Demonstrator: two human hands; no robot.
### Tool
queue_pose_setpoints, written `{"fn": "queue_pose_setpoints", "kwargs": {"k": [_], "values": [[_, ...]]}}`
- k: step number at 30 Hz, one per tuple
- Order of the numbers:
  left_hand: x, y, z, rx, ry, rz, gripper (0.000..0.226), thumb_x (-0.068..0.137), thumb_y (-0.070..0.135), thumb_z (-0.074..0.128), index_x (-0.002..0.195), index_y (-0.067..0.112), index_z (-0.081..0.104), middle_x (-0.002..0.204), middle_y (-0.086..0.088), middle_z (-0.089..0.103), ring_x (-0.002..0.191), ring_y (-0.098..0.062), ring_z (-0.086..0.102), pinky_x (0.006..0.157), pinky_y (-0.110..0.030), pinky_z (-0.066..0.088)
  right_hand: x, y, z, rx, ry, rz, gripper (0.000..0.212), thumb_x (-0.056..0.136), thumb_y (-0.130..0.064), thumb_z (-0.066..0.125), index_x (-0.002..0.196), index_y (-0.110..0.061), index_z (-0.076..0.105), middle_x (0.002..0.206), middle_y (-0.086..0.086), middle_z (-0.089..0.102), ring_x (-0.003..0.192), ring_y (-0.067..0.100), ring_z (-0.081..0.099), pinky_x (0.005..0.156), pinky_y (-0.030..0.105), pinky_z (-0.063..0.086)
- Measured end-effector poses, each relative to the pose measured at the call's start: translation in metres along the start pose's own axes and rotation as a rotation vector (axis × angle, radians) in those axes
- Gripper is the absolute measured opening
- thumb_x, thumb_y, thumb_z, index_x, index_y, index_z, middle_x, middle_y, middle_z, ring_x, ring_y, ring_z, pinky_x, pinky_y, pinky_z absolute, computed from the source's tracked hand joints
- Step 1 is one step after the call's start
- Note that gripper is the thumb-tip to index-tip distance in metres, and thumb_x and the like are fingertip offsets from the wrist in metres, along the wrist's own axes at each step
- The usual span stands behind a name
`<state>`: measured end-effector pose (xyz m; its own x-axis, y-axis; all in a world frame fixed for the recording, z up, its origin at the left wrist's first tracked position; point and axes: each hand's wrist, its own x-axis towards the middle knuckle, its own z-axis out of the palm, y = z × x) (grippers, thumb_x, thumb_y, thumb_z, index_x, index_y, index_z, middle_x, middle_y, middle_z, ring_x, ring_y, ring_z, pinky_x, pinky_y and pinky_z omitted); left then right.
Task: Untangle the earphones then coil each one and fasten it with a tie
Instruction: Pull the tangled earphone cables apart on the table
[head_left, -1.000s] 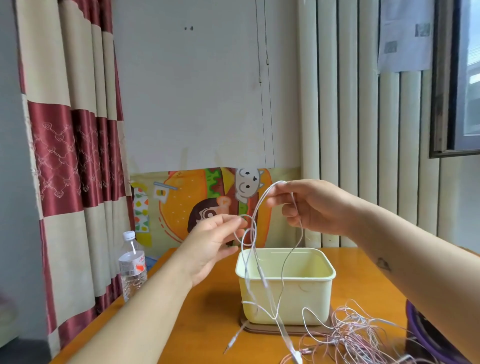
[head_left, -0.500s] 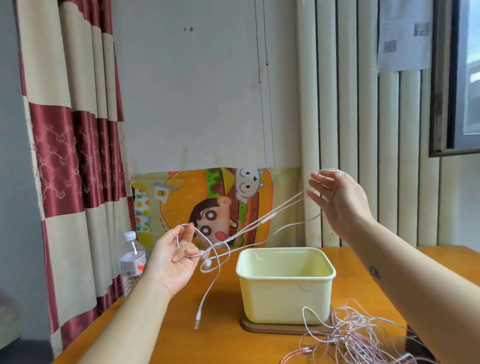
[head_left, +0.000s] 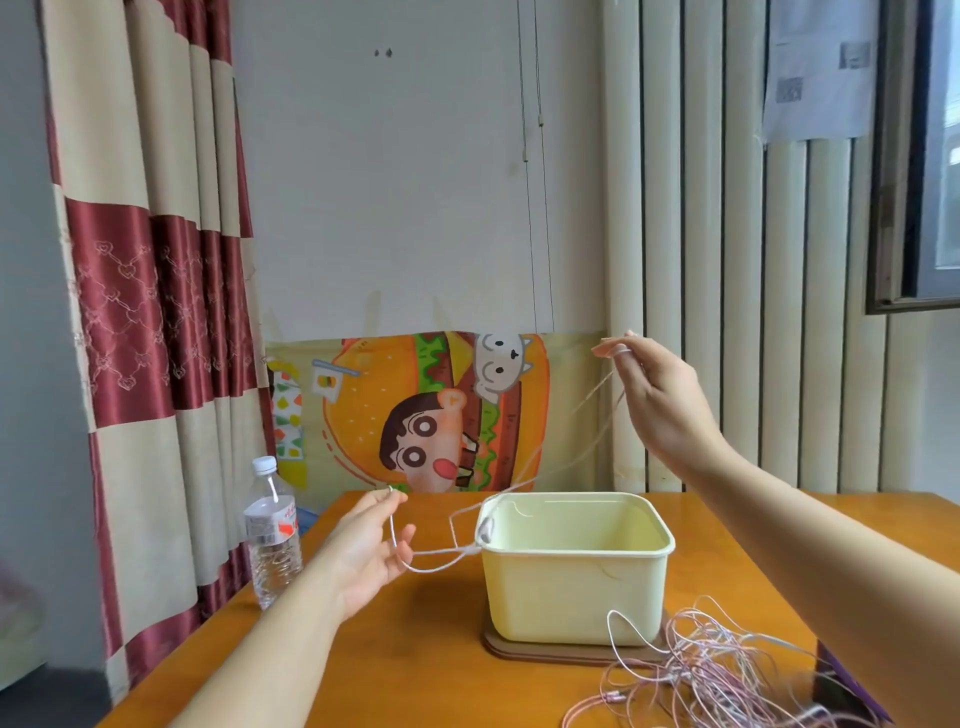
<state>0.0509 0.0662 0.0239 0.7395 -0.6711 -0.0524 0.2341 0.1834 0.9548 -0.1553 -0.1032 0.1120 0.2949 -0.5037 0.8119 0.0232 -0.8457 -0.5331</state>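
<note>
Head view: the hands, close together over the tub 1 s ago, are now drawn wide apart. The left hand (head_left: 371, 545) sits low at 9 o'clock of the pale yellow tub (head_left: 571, 597), thumb and forefinger pinching the earphone cord (head_left: 434, 570), the other fingers loosely spread. The right hand (head_left: 660, 395) is raised at 1 o'clock of the tub and pinches the far end at its fingertips. The cord, which earlier drooped to the table (head_left: 415, 649), now runs slack between the 2 hands, crossing the tub's 10 o'clock corner, where a small dark piece on it rests against the rim.

I judge that 1 earphone is now free of the tangled pile (head_left: 717, 670), which lies at 4 o'clock of the tub, so coiling can begin; no tie is visible.

Open room lies at 7 o'clock of the tub, on bare tabletop. A water bottle (head_left: 272, 535) stands near the table's 9 o'clock edge, just beside the left wrist, and could be knocked. The sagging loop could also snag the tub's rim.
</note>
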Motion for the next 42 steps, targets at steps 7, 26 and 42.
{"fn": "queue_pose_setpoints", "kwargs": {"k": [7,26,42], "values": [[-0.002,-0.01,0.004,0.282,-0.055,-0.099,0.015,0.099,0.018,0.047,0.1,0.008,0.057,0.102,-0.013,0.054,0.083,-0.022,0.057,0.05,-0.026,0.052,0.014,-0.019,-0.004,0.057,-0.099,-0.041,0.028,0.1,-0.018,0.04,0.093,-0.018,0.067,0.097,-0.008,0.066,0.096,-0.005,0.054,0.083,0.001,0.035],[-0.053,0.048,0.055,0.502,-0.572,0.424,0.05,0.082,0.053,0.049,0.124,0.027,0.056,0.111,0.016,0.068,0.109,-0.001,0.06,0.101,-0.026,0.041,-0.002,-0.082,0.029,-0.247,-0.886,-0.026,0.023,0.093,-0.024,0.054,0.073,-0.031,0.064,0.068,-0.009,0.059,0.061,0.008,0.051,0.061,0.023,0.044],[-0.002,0.05,-0.01,0.277,0.019,0.267,0.015,0.096,0.016,0.049,0.094,0.011,0.064,0.052,0.008,0.038,0.055,-0.01,0.04,0.082,-0.032,0.049,-0.006,-0.021,0.012,-0.017,-0.439,0.249,0.015,0.089,-0.027,0.063,0.077,-0.019,0.067,0.054,-0.014,0.052,0.05,0.002,0.042,0.048,0.012,0.031]]}}
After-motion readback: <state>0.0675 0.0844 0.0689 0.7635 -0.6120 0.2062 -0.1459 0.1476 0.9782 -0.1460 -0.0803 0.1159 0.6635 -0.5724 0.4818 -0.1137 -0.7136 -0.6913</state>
